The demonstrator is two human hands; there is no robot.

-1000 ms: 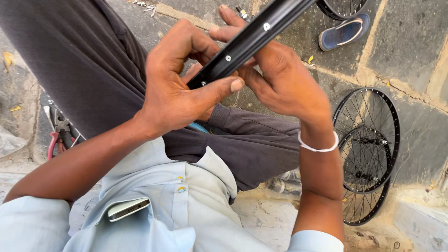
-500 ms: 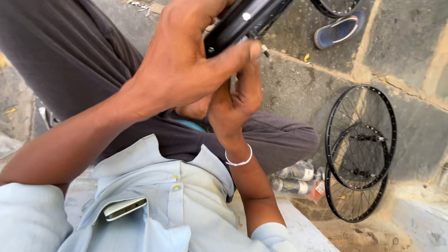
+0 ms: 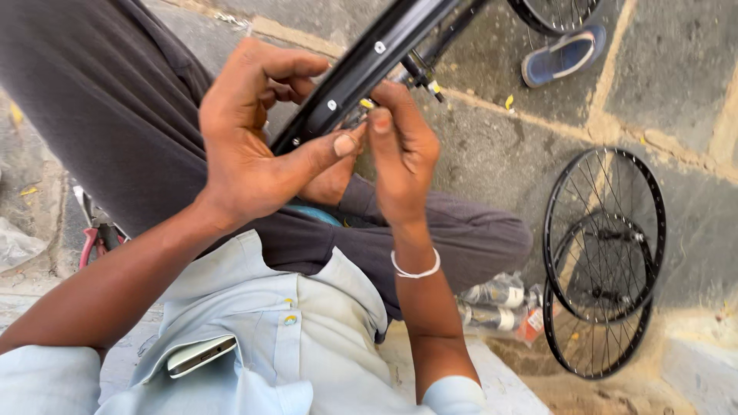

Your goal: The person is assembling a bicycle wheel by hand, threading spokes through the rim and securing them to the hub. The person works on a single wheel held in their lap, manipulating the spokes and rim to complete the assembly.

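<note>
1. Head view, change since the earlier frames: half a second ago the left hand (image 3: 257, 150) covered the black wheel rim (image 3: 369, 58) from above with the right hand tucked beneath it; now the two hands stand side by side at the rim, and the rim's inner face with its spoke holes is exposed again; the right hand (image 3: 400, 154) has risen from below the rim to its near edge.
2. Meaning for the work in hand, as a judgement: the grip appears to have been reset from a covering hold to a steadying hold, which leaves the right fingertips free to work on a small fitting at the rim; the work appears to be at one spoke point, not across the whole wheel.
3. Left hand pose: wrist bent, fingers curled over the far side of the rim, thumb stretched along the near side and pressed against it; the hand is closed around the rim.
4. Right hand pose: forearm upright, white bangle (image 3: 415, 269) on the wrist; thumb and forefinger pinched together at the rim's edge, near a small yellow-tipped part (image 3: 367, 103); whether they grip it cannot be told.
5. Location of the rim: held above the lap, running diagonally from the hands toward the upper right.
6. Surroundings: two spoked wheels (image 3: 603, 246) lie on the stone paving at right; a blue sandal (image 3: 563, 54) lies beyond; a phone (image 3: 200, 355) sits in the shirt pocket.
</note>
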